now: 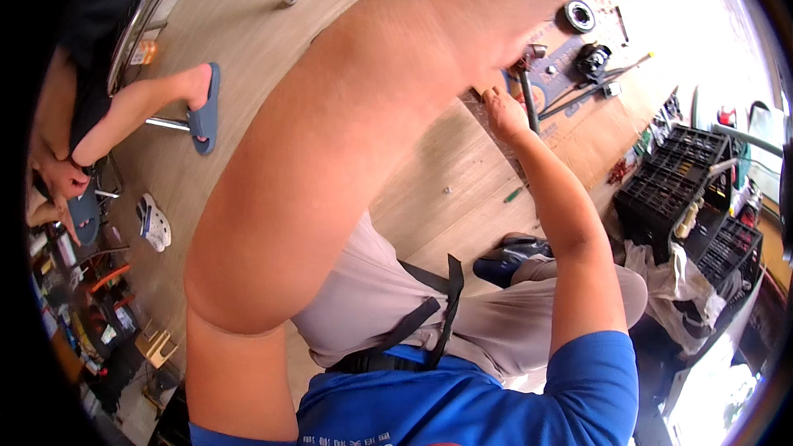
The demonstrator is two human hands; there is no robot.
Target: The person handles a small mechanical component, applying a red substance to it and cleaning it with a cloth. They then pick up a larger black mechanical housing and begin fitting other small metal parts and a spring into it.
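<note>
My left arm crosses the view from the lower left, large and close. My left hand (529,8) is at the upper right, blurred and cut by the frame's top edge, so its fingers do not show. Below it, my right hand (505,116) is at the cardboard's near edge, its fingers closed in a pinch. Whatever lies between those fingertips is too small to make out. A hammer-like tool (530,99) with a dark handle and metal head is just right of my right hand, its head partly behind my left hand.
A flat cardboard sheet (607,120) bears a round metal ring part (579,16), a black mechanical part (592,60) and long rods. Black plastic crates (673,173) stand at right. A small green tool (514,195) lies on the floor. Someone's slippered foot (203,107) is at left, near a chair.
</note>
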